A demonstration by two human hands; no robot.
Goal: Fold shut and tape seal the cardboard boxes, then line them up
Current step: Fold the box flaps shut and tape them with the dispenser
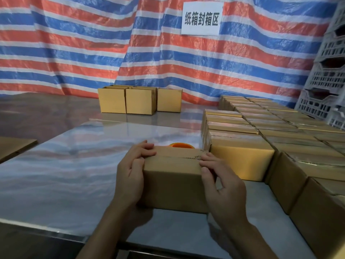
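Brown box (pixel 173 182), flaps shut, left hand (pixel 130 174) and right hand (pixel 222 184) gripping its ends

Shiny metal table (pixel 65 174) across the lower frame. Bears a closed cardboard box (pixel 173 180) at lower centre, an orange tape roll (pixel 182 145) just behind it, three boxes (pixel 139 101) side by side at upper centre, tight rows of closed boxes (pixel 280 128) along the right edge.

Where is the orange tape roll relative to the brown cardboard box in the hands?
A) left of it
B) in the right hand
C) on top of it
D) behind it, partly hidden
D: only the top of the orange tape roll shows over the far edge of the brown cardboard box.
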